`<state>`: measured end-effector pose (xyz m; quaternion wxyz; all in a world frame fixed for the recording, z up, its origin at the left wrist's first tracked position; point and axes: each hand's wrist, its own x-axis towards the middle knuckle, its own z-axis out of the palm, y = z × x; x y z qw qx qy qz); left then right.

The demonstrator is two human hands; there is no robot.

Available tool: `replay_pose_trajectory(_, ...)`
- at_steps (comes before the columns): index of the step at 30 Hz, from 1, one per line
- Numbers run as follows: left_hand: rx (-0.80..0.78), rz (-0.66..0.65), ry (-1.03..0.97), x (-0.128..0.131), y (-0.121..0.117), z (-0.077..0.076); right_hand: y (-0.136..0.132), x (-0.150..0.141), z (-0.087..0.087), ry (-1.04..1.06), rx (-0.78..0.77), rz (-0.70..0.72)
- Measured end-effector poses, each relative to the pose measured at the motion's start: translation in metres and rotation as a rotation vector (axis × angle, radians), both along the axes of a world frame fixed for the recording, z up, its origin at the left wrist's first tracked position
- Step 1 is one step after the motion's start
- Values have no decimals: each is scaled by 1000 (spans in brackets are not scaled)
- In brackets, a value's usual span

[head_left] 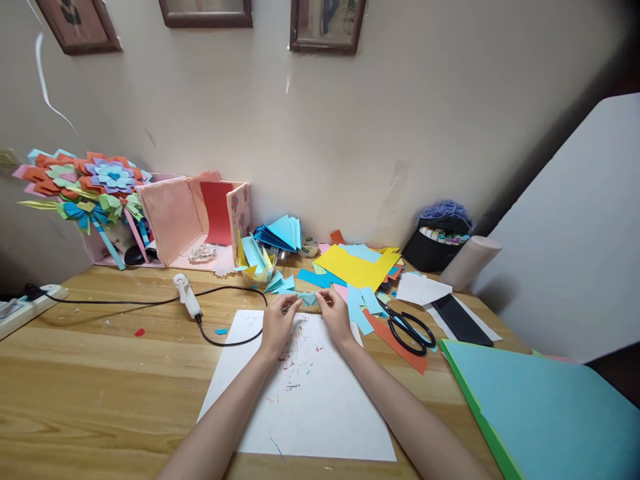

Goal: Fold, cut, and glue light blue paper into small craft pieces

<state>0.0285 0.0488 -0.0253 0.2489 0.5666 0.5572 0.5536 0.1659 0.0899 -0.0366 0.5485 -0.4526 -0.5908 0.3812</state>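
Between my two hands is a small folded piece of light blue paper (309, 299), held over the far edge of a white sheet (310, 387). My left hand (279, 323) pinches its left end, and my right hand (334, 315) pinches the right end. Its exact folded shape is too small to make out. Coloured marks and specks cover the middle of the white sheet. Just beyond my left hand, folded light blue pieces (280, 284) lie beside a clear cup (260, 272) filled with blue and yellow folded papers.
A glue gun (187, 297) with a black cord (235, 344) rests at the left. Black-handled scissors (410, 330) lie on paper scraps to the right, near a dark phone (461, 320). Paper flowers (113, 175) and a pink box (173, 220) stand back left; coloured sheets (555, 407) lie front right.
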Motion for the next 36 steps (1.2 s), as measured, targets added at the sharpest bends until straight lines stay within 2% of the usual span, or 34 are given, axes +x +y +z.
replay_pose_trajectory(3,50,154,30,-7,0,2,6,4,-3,94,-90,-45)
replay_pose_trajectory(5,45,205,32,-10,0,2,8,4,-4,122,-99,-33)
replay_pose_trajectory(7,29,170,44,-11,0,1,8,3,-4,145,-100,5)
replay_pose_trajectory(12,3,-24,141,-2,-4,1,2,-2,0,157,-102,152)
replay_pose_trajectory(19,-71,-39,113,2,-3,-6,-1,-3,-2,129,-126,262)
replay_pose_trajectory(23,-90,71,106,0,-4,-4,1,-2,-5,117,-112,197)
replay_pose_trajectory(26,-42,252,169,-6,-5,-3,5,0,-8,79,-83,89)
replay_pose_trajectory(29,-54,424,329,-14,-3,-6,9,3,-12,-11,-60,-8)
replay_pose_trajectory(33,-118,426,558,-19,0,-11,12,5,-13,-139,4,-133)
replay_pose_trajectory(36,-53,372,552,-16,-1,-8,6,3,-6,-258,144,-231)
